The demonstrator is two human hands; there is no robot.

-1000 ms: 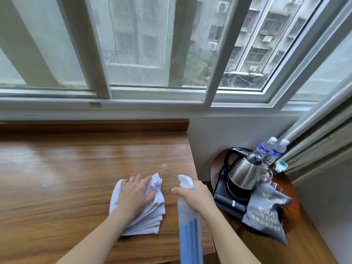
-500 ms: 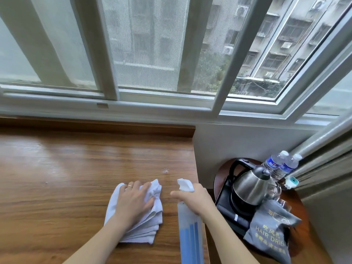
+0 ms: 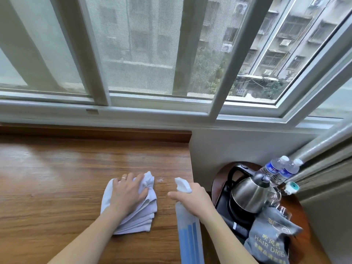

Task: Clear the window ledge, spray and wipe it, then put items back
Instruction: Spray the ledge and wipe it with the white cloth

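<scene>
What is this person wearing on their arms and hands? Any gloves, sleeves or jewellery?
No gloves and no sleeves show: both forearms are bare as far as the frame reaches. The left hand wears a thin, light metallic ring on one finger. The right hand shows no ring, watch or bracelet.

Bright daylight through window, soft glare on ledge, wide-angle bending at edges

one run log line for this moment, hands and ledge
phase: spray/wipe | left hand: flat on cloth | right hand: grips spray bottle | ledge: foam spot ahead
</scene>
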